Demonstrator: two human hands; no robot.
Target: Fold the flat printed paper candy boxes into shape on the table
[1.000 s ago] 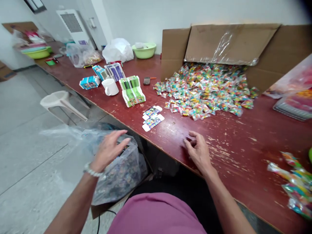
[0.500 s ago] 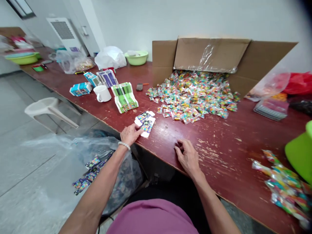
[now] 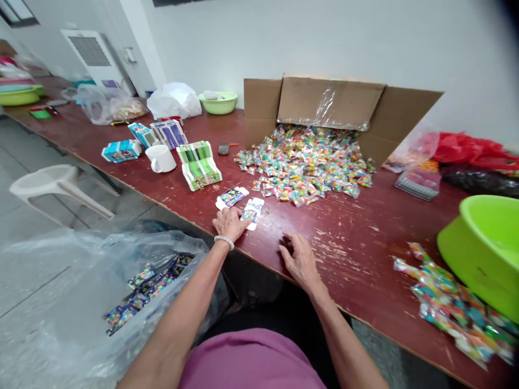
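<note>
My left hand (image 3: 230, 223) is at the table's near edge, a white bead bracelet on its wrist. Its thumb side presses on a small flattened purple-and-white printed box (image 3: 253, 212), with the other fingers bent; part of their grip is hidden. A second box of that print (image 3: 232, 198) lies just beyond the knuckles. To the right, my right hand (image 3: 300, 260) rests on the red-brown table (image 3: 348, 237), its fingers loosely curved and the thumb apart, holding nothing. Wrapped sweets (image 3: 308, 167) spill from an open cardboard carton (image 3: 328, 102) beyond both hands.
A green display box (image 3: 199, 166), a white mug (image 3: 160, 159) and several blue and purple boxes stand left. At right are a lime basin (image 3: 474, 243) and strips of packed sweets (image 3: 454, 308). A clear bag (image 3: 77, 302) with printed packets lies below the table's left edge.
My left hand has slid rightward with the small box, which now lies apart from the second one. My right hand keeps its pose. The view has turned to the right.
</note>
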